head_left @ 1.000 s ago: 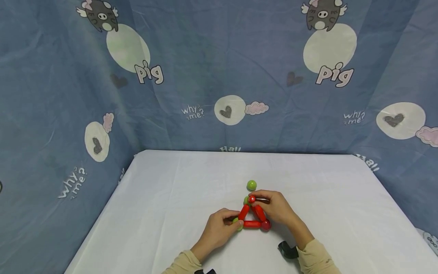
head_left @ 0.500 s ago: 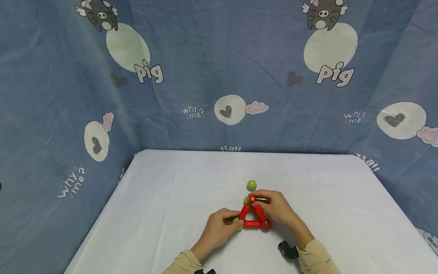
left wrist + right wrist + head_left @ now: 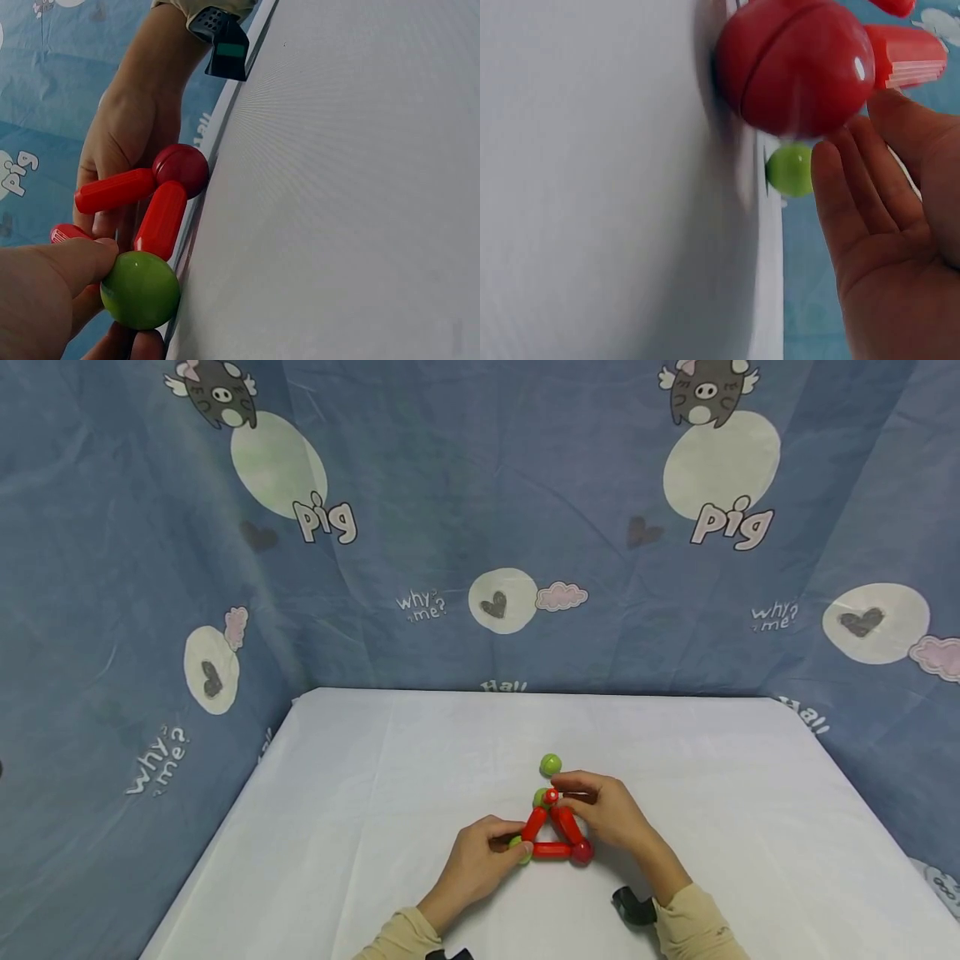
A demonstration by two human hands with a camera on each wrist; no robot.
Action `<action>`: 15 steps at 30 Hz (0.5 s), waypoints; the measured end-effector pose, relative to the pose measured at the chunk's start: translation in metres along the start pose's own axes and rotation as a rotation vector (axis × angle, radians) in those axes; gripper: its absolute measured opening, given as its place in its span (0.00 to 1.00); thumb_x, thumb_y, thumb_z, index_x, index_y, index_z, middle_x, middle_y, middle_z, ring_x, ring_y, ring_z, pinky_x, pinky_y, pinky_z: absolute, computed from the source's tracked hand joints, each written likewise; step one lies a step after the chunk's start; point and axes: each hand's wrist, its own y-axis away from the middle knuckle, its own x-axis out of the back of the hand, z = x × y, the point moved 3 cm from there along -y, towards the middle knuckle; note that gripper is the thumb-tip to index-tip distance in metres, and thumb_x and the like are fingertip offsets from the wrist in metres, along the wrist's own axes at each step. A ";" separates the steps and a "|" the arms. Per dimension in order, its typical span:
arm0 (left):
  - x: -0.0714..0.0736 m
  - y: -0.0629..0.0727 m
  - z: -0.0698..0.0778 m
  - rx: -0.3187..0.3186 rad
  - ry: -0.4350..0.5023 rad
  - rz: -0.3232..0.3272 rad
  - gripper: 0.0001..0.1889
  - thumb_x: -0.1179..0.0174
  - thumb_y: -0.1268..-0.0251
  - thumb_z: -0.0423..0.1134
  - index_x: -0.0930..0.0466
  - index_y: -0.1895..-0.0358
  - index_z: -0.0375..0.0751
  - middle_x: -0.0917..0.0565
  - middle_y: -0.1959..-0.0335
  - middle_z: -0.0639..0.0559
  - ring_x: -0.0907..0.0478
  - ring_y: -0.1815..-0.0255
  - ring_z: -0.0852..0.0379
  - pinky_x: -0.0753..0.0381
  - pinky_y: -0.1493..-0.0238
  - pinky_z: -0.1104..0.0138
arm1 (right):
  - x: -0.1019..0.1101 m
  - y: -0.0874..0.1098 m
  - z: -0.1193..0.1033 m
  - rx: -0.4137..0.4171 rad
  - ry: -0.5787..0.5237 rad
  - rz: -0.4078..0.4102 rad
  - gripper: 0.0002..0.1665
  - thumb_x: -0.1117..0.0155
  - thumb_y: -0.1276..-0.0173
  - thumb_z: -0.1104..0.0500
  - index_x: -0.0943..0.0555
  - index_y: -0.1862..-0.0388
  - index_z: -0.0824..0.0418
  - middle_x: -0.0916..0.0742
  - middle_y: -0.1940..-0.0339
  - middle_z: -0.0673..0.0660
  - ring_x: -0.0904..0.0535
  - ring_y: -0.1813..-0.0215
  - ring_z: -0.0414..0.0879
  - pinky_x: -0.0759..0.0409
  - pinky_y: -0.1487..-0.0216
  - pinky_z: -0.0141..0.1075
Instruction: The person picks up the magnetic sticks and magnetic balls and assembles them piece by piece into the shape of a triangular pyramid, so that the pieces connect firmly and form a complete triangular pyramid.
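A triangle of red rods with balls at its corners lies on the white table. My left hand pinches the green ball at the left corner between thumb and fingers. The near right corner is a dark red ball. At the far corner, beside another green ball, a short red rod stands up, seen end-on. My right hand is just right of that rod with fingers extended, seemingly apart from it. In the right wrist view, the fingers hold nothing.
A loose green ball sits on the table beyond the triangle, near my right fingertips. The white table meets a blue printed curtain at the back and sides. A dark wrist camera hangs at my right sleeve.
My right fingers, earlier around the standing red rod, have spread and drawn slightly to the right, off it. My left hand and the triangle look unchanged.
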 end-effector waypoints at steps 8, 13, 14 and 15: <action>0.000 0.000 -0.001 0.000 0.000 -0.001 0.15 0.26 0.39 0.44 0.10 0.51 0.44 0.13 0.61 0.55 0.20 0.63 0.70 0.19 0.60 0.77 | 0.019 0.002 0.017 -0.047 0.006 0.103 0.23 0.28 0.33 0.62 0.18 0.40 0.62 0.12 0.44 0.61 0.15 0.41 0.54 0.18 0.38 0.44; 0.000 0.000 -0.001 -0.005 0.007 -0.003 0.15 0.27 0.39 0.44 0.10 0.51 0.43 0.13 0.61 0.54 0.19 0.63 0.70 0.18 0.60 0.77 | 0.025 0.002 0.024 -0.099 0.025 0.134 0.24 0.27 0.34 0.63 0.19 0.39 0.64 0.13 0.43 0.64 0.14 0.42 0.56 0.16 0.40 0.44; 0.000 0.000 0.000 -0.007 0.007 -0.002 0.15 0.27 0.39 0.44 0.10 0.51 0.42 0.13 0.61 0.53 0.19 0.63 0.70 0.18 0.60 0.77 | 0.025 0.003 0.025 -0.113 0.038 0.138 0.25 0.27 0.34 0.62 0.19 0.39 0.64 0.12 0.43 0.64 0.14 0.42 0.57 0.16 0.40 0.45; 0.000 0.001 0.000 -0.008 0.008 -0.002 0.15 0.27 0.39 0.43 0.10 0.51 0.42 0.12 0.61 0.53 0.19 0.63 0.70 0.18 0.60 0.77 | 0.025 0.003 0.026 -0.128 0.050 0.140 0.25 0.27 0.34 0.62 0.19 0.39 0.63 0.12 0.43 0.63 0.14 0.42 0.57 0.16 0.39 0.46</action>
